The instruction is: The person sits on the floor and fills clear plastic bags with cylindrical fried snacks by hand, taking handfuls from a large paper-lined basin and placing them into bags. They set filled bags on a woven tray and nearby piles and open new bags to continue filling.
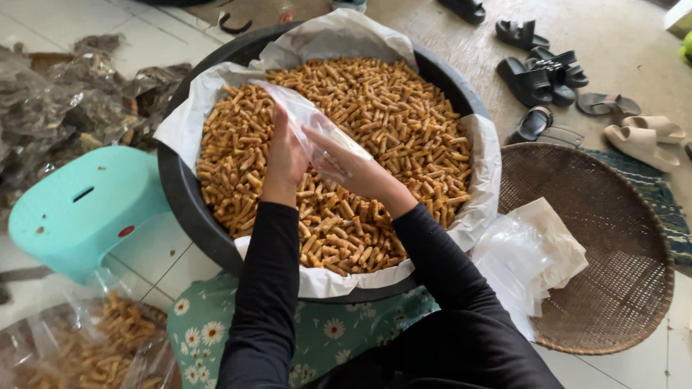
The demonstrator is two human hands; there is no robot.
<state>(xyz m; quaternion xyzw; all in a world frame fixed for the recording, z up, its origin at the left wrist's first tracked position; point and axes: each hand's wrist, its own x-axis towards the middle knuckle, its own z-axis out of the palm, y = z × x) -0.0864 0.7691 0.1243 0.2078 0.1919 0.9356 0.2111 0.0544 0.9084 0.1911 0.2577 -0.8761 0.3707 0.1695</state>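
A big black basin (180, 194) lined with white paper (339, 36) holds a heap of short golden-brown fried snack sticks (389, 108). Over the middle of the heap both my hands hold a small clear plastic bag (306, 119). My left hand (285, 160) grips the bag's near left edge. My right hand (349, 167) has its fingers at the bag's mouth, spreading the plastic. Black sleeves cover both my arms.
A turquoise plastic stool (83, 209) stands at the left. A round woven tray (613, 245) at the right carries a stack of clear bags (526, 252). Several sandals (548, 72) lie on the floor beyond. A filled snack bag (86, 346) sits at bottom left.
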